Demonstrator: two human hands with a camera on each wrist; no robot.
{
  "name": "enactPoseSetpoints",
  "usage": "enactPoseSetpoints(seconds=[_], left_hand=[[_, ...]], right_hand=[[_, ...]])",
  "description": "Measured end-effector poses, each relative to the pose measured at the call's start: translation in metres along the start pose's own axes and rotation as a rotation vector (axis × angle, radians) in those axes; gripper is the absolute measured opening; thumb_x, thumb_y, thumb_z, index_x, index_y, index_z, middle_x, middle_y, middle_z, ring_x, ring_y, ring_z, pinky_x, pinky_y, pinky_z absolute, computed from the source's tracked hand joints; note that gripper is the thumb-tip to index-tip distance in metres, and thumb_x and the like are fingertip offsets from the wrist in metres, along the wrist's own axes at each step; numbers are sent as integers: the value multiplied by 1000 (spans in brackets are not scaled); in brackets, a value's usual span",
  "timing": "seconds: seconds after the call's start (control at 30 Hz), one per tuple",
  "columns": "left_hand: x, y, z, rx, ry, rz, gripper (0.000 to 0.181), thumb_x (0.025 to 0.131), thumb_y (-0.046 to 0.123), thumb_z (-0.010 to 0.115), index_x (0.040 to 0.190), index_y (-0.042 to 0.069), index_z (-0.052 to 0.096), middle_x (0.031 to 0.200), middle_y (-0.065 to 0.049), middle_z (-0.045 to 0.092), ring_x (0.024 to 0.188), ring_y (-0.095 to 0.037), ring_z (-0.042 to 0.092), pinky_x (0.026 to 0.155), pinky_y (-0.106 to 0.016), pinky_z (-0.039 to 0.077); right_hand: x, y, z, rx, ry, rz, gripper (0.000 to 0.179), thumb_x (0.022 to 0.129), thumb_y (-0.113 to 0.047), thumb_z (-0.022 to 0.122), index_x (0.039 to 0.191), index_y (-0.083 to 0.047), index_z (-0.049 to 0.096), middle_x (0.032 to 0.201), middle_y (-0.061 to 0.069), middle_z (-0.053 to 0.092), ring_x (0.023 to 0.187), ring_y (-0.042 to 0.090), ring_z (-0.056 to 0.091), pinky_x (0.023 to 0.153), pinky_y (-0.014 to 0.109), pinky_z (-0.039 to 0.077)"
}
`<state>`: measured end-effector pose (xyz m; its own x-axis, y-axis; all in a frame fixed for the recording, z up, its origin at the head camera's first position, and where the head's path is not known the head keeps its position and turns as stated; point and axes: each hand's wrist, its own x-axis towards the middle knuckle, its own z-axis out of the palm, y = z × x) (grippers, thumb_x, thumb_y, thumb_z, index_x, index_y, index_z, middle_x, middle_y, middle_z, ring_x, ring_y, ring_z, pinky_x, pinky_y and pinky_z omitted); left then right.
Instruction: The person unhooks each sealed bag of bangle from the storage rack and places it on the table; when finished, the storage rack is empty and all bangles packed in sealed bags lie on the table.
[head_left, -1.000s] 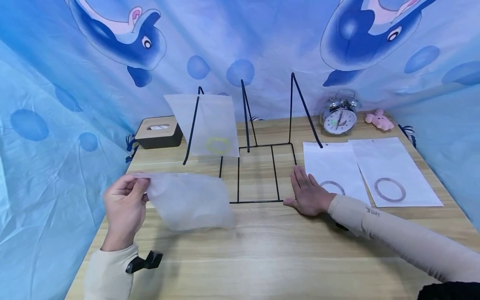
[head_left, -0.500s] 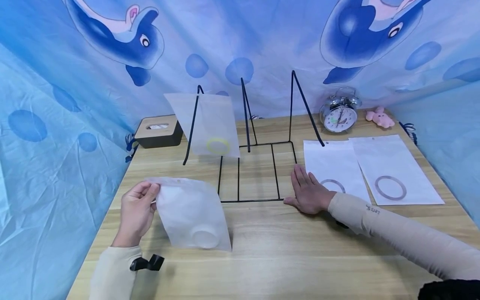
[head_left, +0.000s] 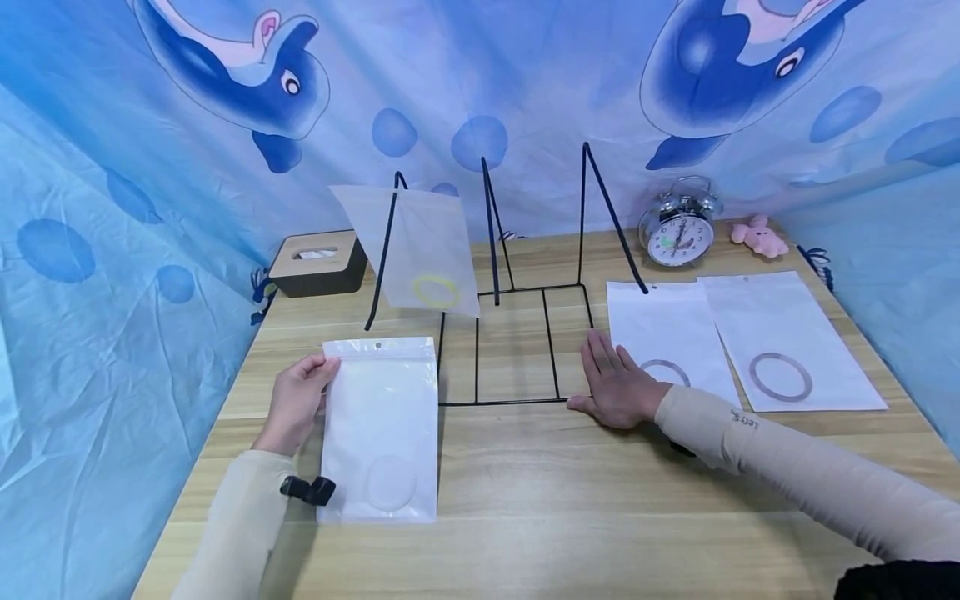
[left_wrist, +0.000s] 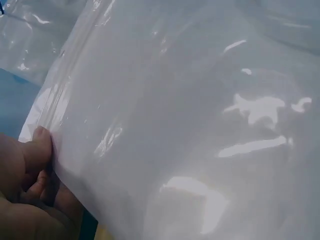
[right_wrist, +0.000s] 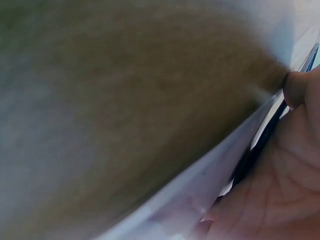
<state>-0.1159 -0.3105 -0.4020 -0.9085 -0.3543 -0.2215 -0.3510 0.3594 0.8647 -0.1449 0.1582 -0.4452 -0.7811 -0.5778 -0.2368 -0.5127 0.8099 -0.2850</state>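
My left hand [head_left: 296, 400] pinches the upper left edge of a white zip-seal bag [head_left: 375, 408] with a round outline near its bottom. In the left wrist view the glossy zip bag fills most of the picture, thumb and fingers at its edge. A black wire rack [head_left: 513, 402] with three upright hooks stands behind it. From the left hook hangs a similar bag [head_left: 427, 237] showing a yellow ring. Fingers straight, my right hand [head_left: 621, 385] rests on the right side of the rack's base, overlapping a bag with a ring [head_left: 652, 321].
A second bag with a ring [head_left: 795, 325] lies farther right on the wooden table [head_left: 540, 517]. At the back stand a tissue box [head_left: 318, 267], a twin-bell alarm clock [head_left: 680, 237] and a pink plush toy [head_left: 761, 239]. Blue dolphin-print cloth surrounds the table.
The held bag has swung from nearly flat to facing the head camera, its bottom coming nearer. My left hand has moved right. The right hand has stayed in place.
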Motion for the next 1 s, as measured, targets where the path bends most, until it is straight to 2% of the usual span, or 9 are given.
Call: enactPoseSetpoints(seconds=[0.13,0.23,0.5,0.6,0.7,0.83,1.0], left_hand=[[21,1,1,51,33,-34,51,107,36,49,143,1,52,138,-18,54,120,-25,53,100,-36,47],[37,0,2,70,50,-74,52,107,37,48,146,4,50,147,-17,49,133,-30,46,111,-43,37],[77,8,14,104,43,-145,53,108,34,46,153,5,41,154,-18,41,142,-34,38,113,-47,33],[91,14,20,116,48,-153,53,109,31,43,154,3,38,156,-19,38,143,-35,36,114,-48,32],[103,17,27,126,43,-130,49,109,26,43,150,-1,43,151,-22,42,139,-36,40,113,-47,33],[115,17,34,162,38,-130,48,108,28,43,146,-1,48,146,-21,48,134,-35,44,111,-46,35],[126,15,41,158,70,-149,47,108,29,43,144,0,51,144,-19,50,132,-33,45,111,-46,35]], right_hand=[[0,1,0,4,6,-4,89,105,-47,46,152,19,9,159,38,-5,147,50,-3,116,62,9],[-1,0,-1,6,7,-2,88,105,-46,47,152,19,10,159,37,-4,148,50,-2,116,62,9],[0,2,1,6,18,-11,89,104,-47,48,151,19,11,159,38,-4,147,50,-2,115,63,10],[0,3,2,5,30,-19,89,104,-46,49,151,19,11,159,38,-2,147,51,-1,115,63,10],[-2,2,1,2,32,-20,88,104,-45,49,151,20,12,158,39,-2,147,51,0,115,63,11],[-2,3,2,-1,31,-22,88,104,-46,49,151,20,12,159,39,-2,147,51,-1,115,63,11],[1,6,5,-30,31,-27,89,105,-49,46,151,19,10,159,38,-4,148,50,-2,116,62,10]])
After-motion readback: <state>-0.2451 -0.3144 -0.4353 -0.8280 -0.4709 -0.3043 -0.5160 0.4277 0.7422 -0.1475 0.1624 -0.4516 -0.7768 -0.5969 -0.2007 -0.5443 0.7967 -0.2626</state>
